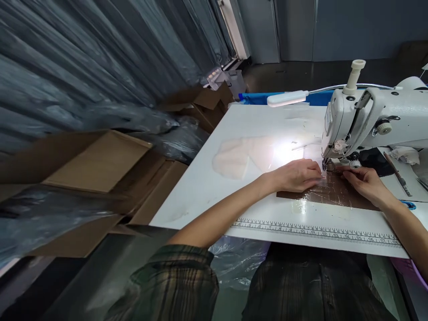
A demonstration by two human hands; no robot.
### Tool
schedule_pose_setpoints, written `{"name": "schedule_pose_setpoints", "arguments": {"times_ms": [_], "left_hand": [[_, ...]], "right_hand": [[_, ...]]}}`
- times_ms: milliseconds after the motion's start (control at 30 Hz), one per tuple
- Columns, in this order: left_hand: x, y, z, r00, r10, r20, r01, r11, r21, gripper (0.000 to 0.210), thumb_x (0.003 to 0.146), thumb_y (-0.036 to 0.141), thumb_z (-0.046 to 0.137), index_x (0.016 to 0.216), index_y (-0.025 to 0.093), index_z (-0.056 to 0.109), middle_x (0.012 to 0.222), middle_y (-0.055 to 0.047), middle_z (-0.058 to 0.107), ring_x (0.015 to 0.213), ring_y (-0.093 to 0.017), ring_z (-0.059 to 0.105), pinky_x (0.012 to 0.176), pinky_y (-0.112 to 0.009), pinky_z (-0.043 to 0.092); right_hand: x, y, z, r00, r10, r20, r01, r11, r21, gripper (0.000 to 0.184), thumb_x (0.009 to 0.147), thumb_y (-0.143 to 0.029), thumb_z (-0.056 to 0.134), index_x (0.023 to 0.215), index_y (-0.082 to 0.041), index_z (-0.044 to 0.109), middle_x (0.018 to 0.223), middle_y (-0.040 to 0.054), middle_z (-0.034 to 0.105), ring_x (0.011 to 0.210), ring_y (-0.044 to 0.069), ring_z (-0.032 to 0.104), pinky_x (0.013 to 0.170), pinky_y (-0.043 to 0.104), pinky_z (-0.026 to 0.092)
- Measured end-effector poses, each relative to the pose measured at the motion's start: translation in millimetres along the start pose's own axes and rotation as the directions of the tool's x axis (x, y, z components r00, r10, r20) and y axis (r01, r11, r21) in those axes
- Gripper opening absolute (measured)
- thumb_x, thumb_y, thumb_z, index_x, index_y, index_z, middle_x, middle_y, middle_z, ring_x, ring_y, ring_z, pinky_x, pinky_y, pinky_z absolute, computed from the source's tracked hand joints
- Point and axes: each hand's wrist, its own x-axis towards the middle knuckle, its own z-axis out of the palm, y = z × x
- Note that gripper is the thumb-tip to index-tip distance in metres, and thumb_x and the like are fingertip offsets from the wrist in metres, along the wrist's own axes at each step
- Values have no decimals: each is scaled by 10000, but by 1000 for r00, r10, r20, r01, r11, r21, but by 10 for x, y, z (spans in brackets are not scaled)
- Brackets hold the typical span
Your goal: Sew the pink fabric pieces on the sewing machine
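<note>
A white sewing machine (374,116) stands at the right of the table, with its needle and presser foot low between my hands. My left hand (297,175) is closed just left of the presser foot, fingers curled down; what they hold is hidden, though a bit of thin, see-through material shows at the fingertips. To the right of the foot, my right hand (363,182) is closed in a pinch, and I cannot make out what is in it. Both hands are over a brown board (337,191) covered in shiny clear tape.
A pale sheer fabric piece (237,156) lies on the white tabletop (190,191). A printed ruler (314,232) runs along the front edge. A lamp (287,98) glares near the needle. Tweezers (397,174) lie at right. Open cardboard boxes (96,160) stand at left.
</note>
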Motion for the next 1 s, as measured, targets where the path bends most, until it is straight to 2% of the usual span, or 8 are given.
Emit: {"name": "schedule_pose_setpoints", "arguments": {"times_ms": [100, 233, 400, 567, 667, 800, 900, 1000], "left_hand": [[-3, -14, 104, 1000, 18, 14, -17, 999, -38, 190, 983, 212, 576, 1103, 173, 719, 1139, -117, 708, 1042, -189, 681, 890, -348, 595], [-7, -87, 249, 998, 3, -67, -6, 999, -41, 197, 1003, 231, 550, 1001, 185, 741, 1028, -90, 731, 973, -176, 690, 865, -346, 598], [-30, -80, 317, 984, 3, -181, -6, 1000, -15, 214, 1008, 242, 518, 977, 172, 718, 980, -80, 747, 910, -171, 703, 823, -354, 602], [-9, 2, 325, 884, -62, -464, 69, 998, -2, 226, 1001, 202, 437, 941, 149, 648, 924, -80, 735, 860, -145, 697, 728, -307, 622], [27, 42, 342, 834, -35, -551, 49, 999, 11, 180, 1007, 191, 455, 966, 135, 621, 914, -78, 727, 841, -126, 683, 678, -252, 608], [49, 23, 378, 885, 63, -461, -35, 997, 70, 168, 1020, 181, 455, 969, 143, 610, 926, -72, 726, 878, -127, 684, 746, -259, 599], [22, -30, 384, 943, 97, -318, -49, 986, 157, 215, 1036, 193, 416, 960, 160, 615, 896, -59, 719, 816, -141, 672, 734, -297, 572], [-16, -76, 378, 961, 101, -259, -52, 981, 189, 206, 1037, 223, 431, 978, 159, 618, 884, -54, 715, 791, -148, 651, 729, -300, 540]], "right_hand": [[54, -17, -60, 991, 62, 122, -57, 997, -44, 339, 882, -420, 558, 972, -188, 788, 853, 50, 759, 753, 203, 671, 637, 301, 534], [121, -79, -122, 961, 98, 257, -58, 985, -161, 296, 874, -398, 592, 980, -199, 783, 836, 50, 772, 733, 216, 691, 606, 296, 533], [119, -176, -92, 976, 95, 196, -52, 975, -214, 310, 886, -387, 546, 956, -190, 775, 776, 43, 751, 714, 217, 674, 613, 296, 514], [77, -187, -69, 989, 58, 137, -22, 968, -252, 339, 875, -399, 510, 917, -185, 769, 722, 27, 711, 641, 184, 609, 567, 276, 471], [77, -176, -68, 986, 80, 149, -40, 966, -254, 333, 872, -399, 518, 924, -179, 761, 679, 23, 687, 603, 175, 583, 537, 270, 446], [77, -176, -71, 986, 65, 151, -24, 965, -259, 332, 889, -444, 540, 912, -189, 750, 685, 21, 672, 602, 171, 581, 550, 272, 446], [54, -181, -69, 988, -4, 153, 52, 950, -310, 371, 917, -480, 521, 911, -190, 752, 659, 17, 642, 589, 169, 562, 551, 278, 437], [18, -152, -37, 978, -108, 177, 168, 915, -368, 394, 944, -424, 464, 996, -180, 769, 779, 56, 676, 641, 172, 584, 558, 277, 433]]}}
